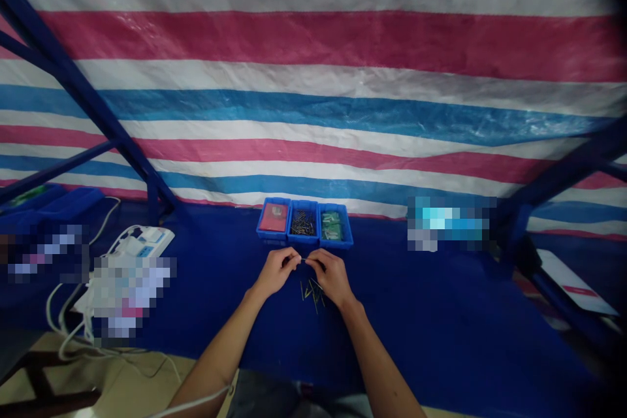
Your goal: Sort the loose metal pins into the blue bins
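My left hand (281, 270) and my right hand (331, 273) meet over the blue table, their fingertips pinched and nearly touching. Between them runs a small thin rod-like piece (304, 260), gripped at either end; its kind is too small to tell. Just below the right hand's fingers lies a loose pile of thin, brassy screw-like pins (313, 292). Beyond the hands, three small blue bins stand side by side. The left bin (273, 235) holds a flat red item, the middle bin (304, 239) many dark screw-like pieces, and the right bin (337, 243) green and whitish small pieces.
A white power strip (155, 243) with cables lies at the left, near blurred items. Blue metal struts (105, 114) rise at both sides before a striped tarp (313, 98). At the right are a blurred item (448, 219) and a white flat box (573, 281).
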{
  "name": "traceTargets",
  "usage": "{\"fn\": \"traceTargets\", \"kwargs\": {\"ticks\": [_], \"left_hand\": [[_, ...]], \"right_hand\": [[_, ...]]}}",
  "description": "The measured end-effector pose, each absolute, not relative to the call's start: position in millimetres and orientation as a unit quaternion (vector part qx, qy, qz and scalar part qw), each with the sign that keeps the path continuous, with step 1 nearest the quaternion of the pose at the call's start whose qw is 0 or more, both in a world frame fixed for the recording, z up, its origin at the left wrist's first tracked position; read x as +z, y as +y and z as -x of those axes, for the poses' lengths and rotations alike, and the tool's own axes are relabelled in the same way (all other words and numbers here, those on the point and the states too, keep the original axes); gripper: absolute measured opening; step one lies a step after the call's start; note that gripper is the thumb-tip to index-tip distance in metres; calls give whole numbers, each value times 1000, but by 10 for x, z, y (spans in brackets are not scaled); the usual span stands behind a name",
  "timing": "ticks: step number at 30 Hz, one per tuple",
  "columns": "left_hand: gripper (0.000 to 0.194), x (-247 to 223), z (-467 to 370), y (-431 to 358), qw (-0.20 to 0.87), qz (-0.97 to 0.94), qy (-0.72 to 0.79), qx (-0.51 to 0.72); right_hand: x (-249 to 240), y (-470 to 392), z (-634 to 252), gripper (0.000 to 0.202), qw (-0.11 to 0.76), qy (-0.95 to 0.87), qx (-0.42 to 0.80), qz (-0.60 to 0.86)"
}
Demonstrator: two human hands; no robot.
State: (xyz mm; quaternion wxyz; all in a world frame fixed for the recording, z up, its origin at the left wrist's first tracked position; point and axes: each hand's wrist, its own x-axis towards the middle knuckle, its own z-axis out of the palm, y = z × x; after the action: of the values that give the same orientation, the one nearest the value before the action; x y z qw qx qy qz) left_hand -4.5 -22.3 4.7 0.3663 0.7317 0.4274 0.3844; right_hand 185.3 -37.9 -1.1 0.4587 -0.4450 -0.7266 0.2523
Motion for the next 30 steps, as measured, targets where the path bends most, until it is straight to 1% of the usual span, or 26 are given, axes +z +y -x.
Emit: {"fn": "traceTargets", "kwargs": {"ticks": [6, 15, 21, 30], "left_hand": [[33, 43, 52, -219, 379, -727, 430, 378], [35, 41, 54, -224, 380, -729, 434, 369], [33, 41, 46, -214, 373, -734, 427, 373], [26, 42, 30, -204, 367, -731, 421, 391]], "right_hand": [[-40, -368, -1859, 15, 480, -716, 261, 434], [-59, -367, -1855, 16, 487, -710, 257, 438], [-72, -362, -1855, 18, 488, -708, 250, 444], [-65, -352, -1865, 14, 472, -712, 248, 458]]}}
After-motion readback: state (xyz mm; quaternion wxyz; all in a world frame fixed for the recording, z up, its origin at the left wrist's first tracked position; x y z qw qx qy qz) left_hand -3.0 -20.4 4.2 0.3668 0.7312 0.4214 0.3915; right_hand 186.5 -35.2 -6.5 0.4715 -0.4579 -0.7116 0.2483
